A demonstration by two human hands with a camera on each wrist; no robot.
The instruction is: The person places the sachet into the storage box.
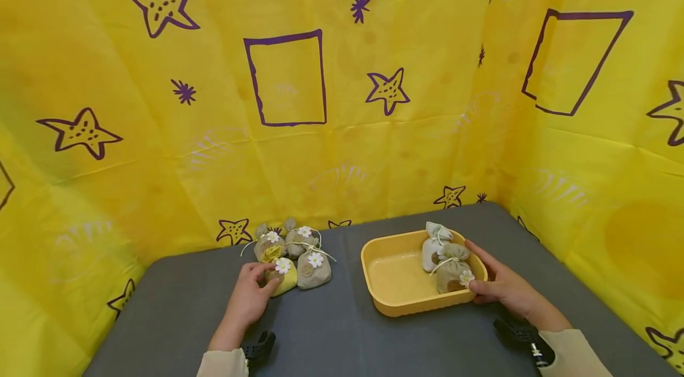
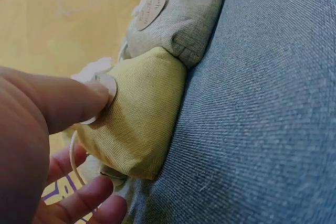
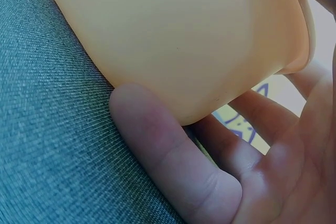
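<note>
A yellow drawstring sachet (image 1: pixel 287 283) with a white flower and a round tag sits at the front of a small cluster. My left hand (image 1: pixel 255 291) pinches it, the thumb (image 2: pixel 79 100) lying across its tag in the left wrist view. Part of its top is hidden by that hand. Beside it leans a grey sachet (image 1: pixel 314 273) with a flower and cord. On the right, my right hand (image 1: pixel 499 285) grips the end of a yellow plastic tray (image 1: pixel 392 309), thumb at the near corner, fingers around the far side. Inside its right end stand a pale sachet (image 1: pixel 430 255) and a grey-green sachet (image 1: pixel 449 276).
Behind the yellow sachet are two brownish sachets, one at the left (image 1: pixel 265 245) and one further right (image 1: pixel 297 238). A dark grey cloth-covered table (image 1: pixel 342 341) lies under everything. Yellow printed curtains (image 1: pixel 347 151) rise right behind its back edge and along the right side.
</note>
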